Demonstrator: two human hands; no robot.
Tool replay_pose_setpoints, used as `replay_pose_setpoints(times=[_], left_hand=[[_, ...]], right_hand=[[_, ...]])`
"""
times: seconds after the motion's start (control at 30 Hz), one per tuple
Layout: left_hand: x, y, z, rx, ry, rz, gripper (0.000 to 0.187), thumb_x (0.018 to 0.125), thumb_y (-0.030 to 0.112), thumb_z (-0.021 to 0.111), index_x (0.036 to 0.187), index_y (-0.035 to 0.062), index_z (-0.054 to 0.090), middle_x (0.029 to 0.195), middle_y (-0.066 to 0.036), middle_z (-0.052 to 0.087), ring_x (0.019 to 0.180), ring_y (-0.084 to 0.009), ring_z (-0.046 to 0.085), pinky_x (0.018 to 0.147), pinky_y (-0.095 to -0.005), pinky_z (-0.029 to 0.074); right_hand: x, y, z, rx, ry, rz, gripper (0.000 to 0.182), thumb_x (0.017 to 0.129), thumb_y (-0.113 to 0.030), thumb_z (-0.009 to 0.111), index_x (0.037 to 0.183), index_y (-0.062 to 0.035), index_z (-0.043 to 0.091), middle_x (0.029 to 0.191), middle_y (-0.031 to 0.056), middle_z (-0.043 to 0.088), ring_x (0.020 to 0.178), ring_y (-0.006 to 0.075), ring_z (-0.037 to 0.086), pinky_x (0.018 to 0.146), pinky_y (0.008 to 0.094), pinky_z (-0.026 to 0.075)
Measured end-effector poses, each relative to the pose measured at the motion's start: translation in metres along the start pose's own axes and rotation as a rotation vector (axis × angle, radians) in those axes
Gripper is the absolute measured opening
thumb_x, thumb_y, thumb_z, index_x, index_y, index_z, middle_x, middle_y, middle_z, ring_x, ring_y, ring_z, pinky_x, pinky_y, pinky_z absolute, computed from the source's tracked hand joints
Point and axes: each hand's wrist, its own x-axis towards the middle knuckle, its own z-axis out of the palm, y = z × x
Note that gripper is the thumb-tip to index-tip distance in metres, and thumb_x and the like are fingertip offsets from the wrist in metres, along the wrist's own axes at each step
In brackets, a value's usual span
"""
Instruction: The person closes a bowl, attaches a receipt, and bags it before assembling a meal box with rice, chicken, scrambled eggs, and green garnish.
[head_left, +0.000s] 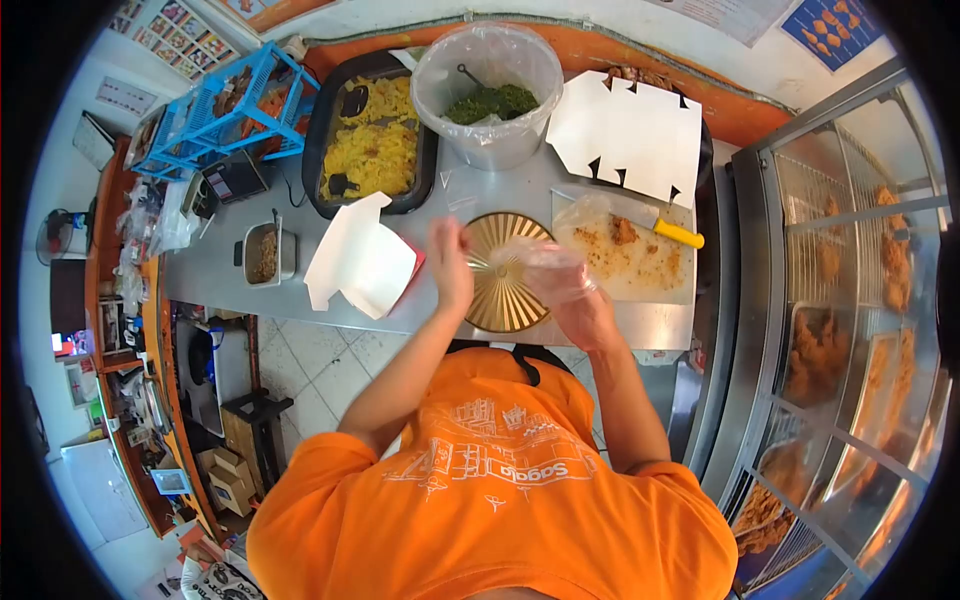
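My left hand (pixel 450 265) is bare and raised above the counter, by the left edge of a round gold tray (pixel 508 305) with a ray pattern. Motion smears its fingers. Over the tray's right side is my right hand (pixel 568 285), covered by a loose clear plastic glove that sticks out past the fingers. The glove's creases and blur hide how those fingers lie. An open white carton box (pixel 365 262) stands left of my left hand. To the right, a yellow-handled knife (pixel 678 234) lies on a cutting board (pixel 640 278) with brown crumbs and a fried piece (pixel 623 232).
Behind the tray stand a black pan (pixel 428 165) of yellow rice and a plastic-lined bucket (pixel 490 150) of chopped greens. A white flattened carton (pixel 625 135) lies at back right. A metal container (pixel 288 255) sits left. A glass cabinet (pixel 800 300) of fried food borders the right.
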Motion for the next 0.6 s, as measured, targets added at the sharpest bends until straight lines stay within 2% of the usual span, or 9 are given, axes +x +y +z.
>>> replay_pose_setpoints(times=[0.03,0.1,0.2,0.3,0.37,0.4,0.5,0.53,0.6], left_hand=[[-0.017,0.001,-0.006,0.124,0.219,0.273,0.028,0.095,0.033,0.065,0.087,0.0070,0.060,0.084,-0.004,0.064,0.082,-0.0190,0.064,0.073,-0.0327,0.048],[-0.040,0.032,0.025,0.714,-0.222,0.734,0.024,0.093,0.028,0.065,0.087,0.0059,0.057,0.079,-0.009,0.061,0.075,-0.0279,0.062,0.067,-0.0365,0.048],[-0.039,0.037,0.052,0.830,-0.416,0.780,0.020,0.090,0.021,0.065,0.085,0.0044,0.056,0.075,-0.014,0.057,0.069,-0.0336,0.060,0.061,-0.0410,0.047],[-0.029,0.031,0.056,0.762,-0.388,0.591,0.016,0.090,0.017,0.064,0.085,0.0037,0.055,0.079,-0.014,0.060,0.069,-0.0342,0.061,0.060,-0.0435,0.048],[-0.025,0.035,0.058,0.778,-0.383,0.588,0.013,0.090,0.014,0.062,0.085,0.0038,0.056,0.078,-0.013,0.062,0.070,-0.0345,0.062,0.062,-0.0429,0.049],[-0.025,0.047,0.064,0.759,-0.413,0.623,0.011,0.089,0.012,0.061,0.086,0.0028,0.056,0.078,-0.013,0.060,0.069,-0.0341,0.060,0.062,-0.0421,0.048],[-0.026,0.060,0.069,0.736,-0.464,0.642,0.012,0.087,0.012,0.063,0.085,0.0021,0.056,0.074,-0.012,0.059,0.066,-0.0328,0.059,0.059,-0.0406,0.048],[-0.026,0.061,0.062,0.766,-0.457,0.603,0.014,0.086,0.013,0.065,0.084,0.0023,0.056,0.073,-0.011,0.059,0.066,-0.0320,0.060,0.059,-0.0400,0.049],[-0.026,0.057,0.043,0.769,-0.427,0.502,0.020,0.082,0.018,0.070,0.085,0.0033,0.057,0.076,-0.012,0.062,0.068,-0.0316,0.062,0.060,-0.0392,0.050]], right_hand=[[0.000,0.003,-0.002,-0.045,0.164,-0.128,0.063,0.105,-0.048,0.036,0.150,-0.0046,0.035,0.148,0.0131,0.045,0.140,0.0243,0.039,0.115,0.0398,0.034],[0.003,0.004,0.005,-0.077,0.248,-0.126,0.066,0.104,-0.050,0.035,0.150,-0.0023,0.034,0.147,0.0169,0.046,0.141,0.0308,0.038,0.118,0.0413,0.027],[0.006,0.003,0.000,0.016,0.306,0.004,0.062,0.103,-0.044,0.046,0.146,-0.0004,0.038,0.147,0.0163,0.047,0.134,0.0313,0.047,0.110,0.0404,0.038],[0.011,-0.017,0.002,0.189,0.294,-0.199,0.049,0.104,-0.028,0.049,0.145,-0.0028,0.042,0.138,0.0116,0.054,0.120,0.0210,0.056,0.092,0.0317,0.046],[0.012,-0.004,-0.014,-0.488,0.591,-0.141,0.040,0.100,-0.013,0.050,0.138,-0.0001,0.052,0.130,0.0114,0.061,0.111,0.0193,0.060,0.089,0.0298,0.048],[0.016,0.011,-0.025,-1.073,0.480,-0.430,0.042,0.094,0.000,0.047,0.134,0.0017,0.056,0.125,0.0126,0.064,0.105,0.0207,0.064,0.087,0.0296,0.050],[0.016,0.016,-0.006,-1.093,0.486,-0.167,0.047,0.090,0.003,0.052,0.137,0.0015,0.054,0.127,0.0143,0.064,0.107,0.0226,0.065,0.088,0.0309,0.052],[0.019,0.016,-0.002,-0.907,0.515,-0.087,0.047,0.101,-0.013,0.048,0.145,0.0005,0.044,0.142,0.0161,0.053,0.123,0.0243,0.057,0.103,0.0334,0.044],[0.029,0.027,-0.002,-0.659,0.537,-0.190,0.052,0.104,-0.025,0.042,0.150,-0.0015,0.037,0.148,0.0162,0.046,0.131,0.0246,0.049,0.109,0.0349,0.038]])
